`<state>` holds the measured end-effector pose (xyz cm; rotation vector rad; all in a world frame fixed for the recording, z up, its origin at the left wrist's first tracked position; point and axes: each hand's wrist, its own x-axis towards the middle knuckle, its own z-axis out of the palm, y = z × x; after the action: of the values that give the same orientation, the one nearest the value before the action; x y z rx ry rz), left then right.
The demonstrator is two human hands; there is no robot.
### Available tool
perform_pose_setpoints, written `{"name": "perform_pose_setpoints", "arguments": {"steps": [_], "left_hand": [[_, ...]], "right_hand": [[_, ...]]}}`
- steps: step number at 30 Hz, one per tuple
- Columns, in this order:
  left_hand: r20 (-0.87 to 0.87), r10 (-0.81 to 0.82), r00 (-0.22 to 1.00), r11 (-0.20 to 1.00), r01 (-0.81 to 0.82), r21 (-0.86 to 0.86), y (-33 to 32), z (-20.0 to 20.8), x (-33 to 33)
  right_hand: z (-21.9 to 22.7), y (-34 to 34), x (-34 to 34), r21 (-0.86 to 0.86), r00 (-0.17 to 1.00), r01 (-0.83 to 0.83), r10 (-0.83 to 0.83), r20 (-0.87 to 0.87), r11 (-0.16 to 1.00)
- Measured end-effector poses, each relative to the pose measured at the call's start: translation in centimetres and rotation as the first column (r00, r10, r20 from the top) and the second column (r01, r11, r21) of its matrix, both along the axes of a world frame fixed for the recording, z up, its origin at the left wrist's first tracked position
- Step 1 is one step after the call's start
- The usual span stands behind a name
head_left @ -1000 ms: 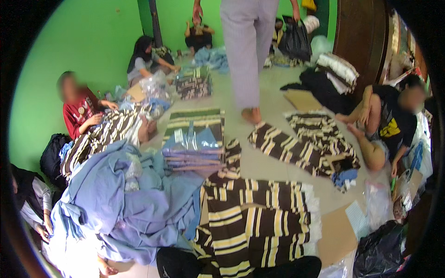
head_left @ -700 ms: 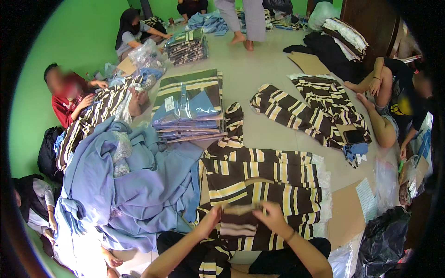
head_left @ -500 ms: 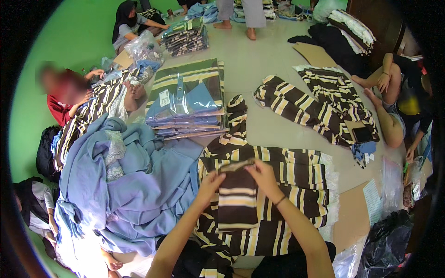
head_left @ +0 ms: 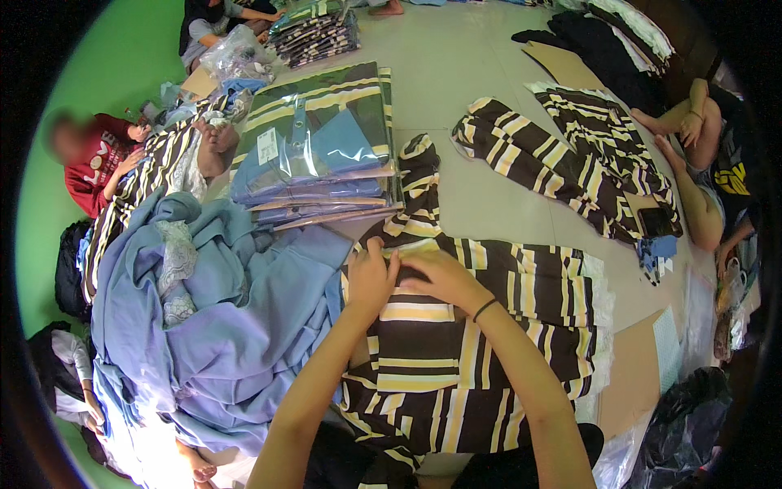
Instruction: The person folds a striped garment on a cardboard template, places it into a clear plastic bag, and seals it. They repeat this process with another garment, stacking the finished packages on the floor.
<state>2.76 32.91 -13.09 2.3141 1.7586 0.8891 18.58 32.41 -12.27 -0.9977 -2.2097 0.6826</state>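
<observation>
A brown, cream and yellow striped garment (head_left: 521, 350) with a white lace hem lies spread on the floor before me. On top of it rests a small rectangular piece of the same striped cloth (head_left: 418, 346), its stripes running crosswise. My left hand (head_left: 373, 279) has its fingers closed at the upper left corner of this piece. Close beside it, my right hand (head_left: 440, 277) curls over the upper edge, with a dark band at its wrist. The fingertips are partly hidden, and the two hands nearly touch.
To the left lies a heap of blue cloth (head_left: 236, 326) with lace. Beyond it stands a stack of plastic-bagged garments (head_left: 318, 155). Another striped garment (head_left: 562, 179) lies at the far right, near a seated person. Cardboard (head_left: 627, 375) and a black plastic bag (head_left: 684, 432) are at right.
Both hands have moved forward and closer together. The striped cloth piece, held up before, now lies flat on the garment. The view has tipped downward slightly.
</observation>
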Motion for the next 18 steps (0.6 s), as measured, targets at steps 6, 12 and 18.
{"name": "perform_pose_setpoints", "arguments": {"steps": [6,12,18], "left_hand": [[-0.041,0.037,0.998,0.989,-0.031,0.142,-4.8,2.7,-0.3],[-0.052,-0.284,0.957,0.927,0.261,-0.268,-13.1,0.6,3.3],[-0.082,-0.236,0.968,0.956,0.216,-0.199,-15.0,-0.7,4.2]], "right_hand": [[1.1,1.8,0.1,-0.406,0.958,-0.177,0.252,0.137,0.897],[-2.0,3.7,0.0,-0.509,0.993,-0.038,0.091,0.079,0.860],[-3.0,-0.1,9.9,-0.546,0.974,0.141,-0.213,-0.071,0.826]]}}
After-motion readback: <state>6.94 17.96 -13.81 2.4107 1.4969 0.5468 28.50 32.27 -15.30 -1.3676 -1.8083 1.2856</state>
